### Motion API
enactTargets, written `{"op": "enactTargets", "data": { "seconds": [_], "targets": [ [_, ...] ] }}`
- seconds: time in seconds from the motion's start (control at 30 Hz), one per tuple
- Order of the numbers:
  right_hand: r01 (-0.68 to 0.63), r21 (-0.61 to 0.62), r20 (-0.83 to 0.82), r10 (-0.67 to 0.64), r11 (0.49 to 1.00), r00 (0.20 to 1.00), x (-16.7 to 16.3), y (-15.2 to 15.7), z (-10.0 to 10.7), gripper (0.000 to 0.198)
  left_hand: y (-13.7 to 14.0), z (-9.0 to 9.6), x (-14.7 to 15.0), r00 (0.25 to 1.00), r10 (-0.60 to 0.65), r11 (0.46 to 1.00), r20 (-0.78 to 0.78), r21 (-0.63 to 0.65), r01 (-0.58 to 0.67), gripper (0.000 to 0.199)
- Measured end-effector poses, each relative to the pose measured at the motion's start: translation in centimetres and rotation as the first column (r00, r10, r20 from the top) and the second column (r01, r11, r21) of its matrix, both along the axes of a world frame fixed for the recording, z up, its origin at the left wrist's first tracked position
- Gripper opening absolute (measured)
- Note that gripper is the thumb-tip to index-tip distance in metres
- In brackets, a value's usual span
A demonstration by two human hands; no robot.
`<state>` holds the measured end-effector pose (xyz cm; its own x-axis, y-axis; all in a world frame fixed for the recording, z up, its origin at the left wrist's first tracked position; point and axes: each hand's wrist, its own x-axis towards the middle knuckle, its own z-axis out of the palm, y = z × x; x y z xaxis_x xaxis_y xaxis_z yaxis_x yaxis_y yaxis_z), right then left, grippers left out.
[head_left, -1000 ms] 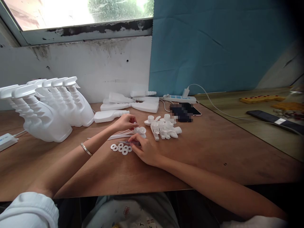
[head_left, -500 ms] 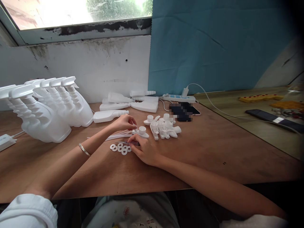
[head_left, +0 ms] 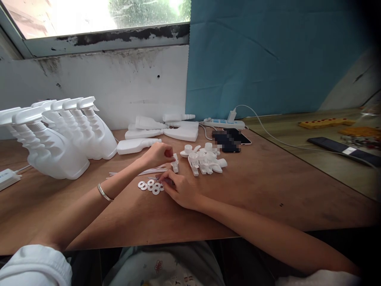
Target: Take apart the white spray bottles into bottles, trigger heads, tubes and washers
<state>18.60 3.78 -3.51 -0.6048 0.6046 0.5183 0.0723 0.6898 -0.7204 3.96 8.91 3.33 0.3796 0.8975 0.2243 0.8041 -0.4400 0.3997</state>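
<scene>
Our left hand pinches a white spray head; our right hand is closed on a thin tool.
At our far left, white bottles stand clustered on the brown table. Next, more bottles lie on their sides by the wall. Nearer us sit flat white rings, with thin tubes just behind. We hold the spray head between thumb and fingertips, just beyond our right hand, which hides much of the tool. A heap of spray heads lies to the right, then two phones.
</scene>
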Motion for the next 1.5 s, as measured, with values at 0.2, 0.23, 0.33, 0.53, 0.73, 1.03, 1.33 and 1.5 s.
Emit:
{"op": "enactTargets", "data": {
  "seconds": [0.2,0.23,0.33,0.53,0.73,1.03,1.33,1.5],
  "targets": [
    [-0.005,0.166,0.021,0.001,0.986,1.0,0.0,-0.3,0.2,0.012,-1.1,0.6,2.3,0.974,-0.117,0.989,-0.194,0.069,0.133,0.015],
    [-0.001,0.186,0.031,-0.004,0.983,1.0,0.1,-0.3,0.3,0.012,-1.1,0.6,2.7,0.963,-0.14,0.984,-0.229,0.079,0.162,0.015],
    [0.0,0.24,0.058,-0.014,0.971,0.998,0.1,-0.5,0.4,0.013,-1.1,0.3,3.6,0.925,-0.17,0.97,-0.339,0.107,0.217,0.016],
    [-0.044,0.303,0.093,0.017,0.952,0.995,0.0,-0.6,0.2,0.012,-0.6,-0.5,4.9,0.847,-0.198,0.944,-0.494,0.136,0.3,0.016],
    [-0.143,0.34,0.16,0.092,0.93,0.983,-0.2,-0.4,-0.5,0.015,-0.7,-0.7,5.6,0.822,-0.227,0.936,-0.523,0.115,0.331,0.015],
    [-0.185,0.451,0.279,0.059,0.873,0.959,-0.4,-0.2,-1.3,0.022,-0.6,-1.8,5.0,0.885,-0.229,0.949,-0.404,0.108,0.295,0.008],
    [-0.187,0.646,0.294,-0.014,0.74,0.956,1.2,-1.0,0.2,0.027,-1.5,-0.7,3.0,0.978,-0.094,0.994,-0.187,0.039,0.103,0.027],
    [0.069,0.755,0.047,-0.16,0.652,0.986,7.1,0.1,2.4,0.021,-1.5,-1.4,1.5,0.949,-0.047,0.997,-0.311,-0.08,0.023,0.016]
  ]
}}
